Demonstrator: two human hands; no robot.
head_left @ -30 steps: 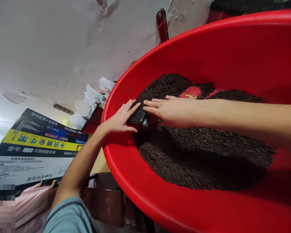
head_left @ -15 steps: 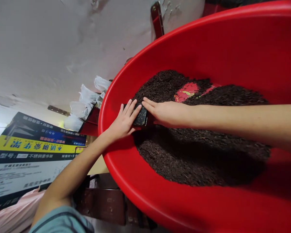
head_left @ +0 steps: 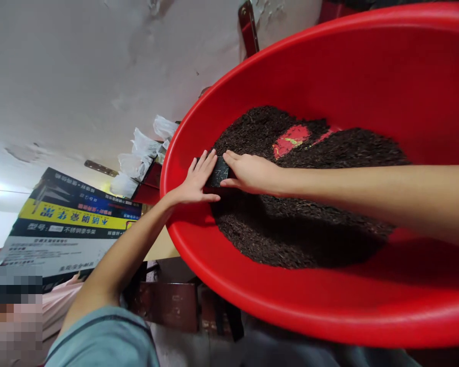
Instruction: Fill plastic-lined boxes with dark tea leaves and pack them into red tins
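Note:
A small black flat rectangular thing, flecked with bits, lies at the left end of a heap of dark, dry leaf-like flakes, perhaps tea. My left hand is spread over its left side, with the fingers stretched out and the thumb apart below. From the right, my right hand reaches its other edge. The right fingers are straight near the upper corner, and the thumb touches the lower right. Part of the black thing is hidden by my hands. Flakes and hands are inside a big red tub.
A red patch with yellow marks shows through the heap. White plastic bags stand outside the tub on the left, near a printed cardboard box. Dark red furniture is below, and pink cloth hangs at lower left.
My right thumb has come out from under the hand and now rests at the black thing's lower right edge. The left thumb has stretched away from its fingers. The view has shifted slightly.

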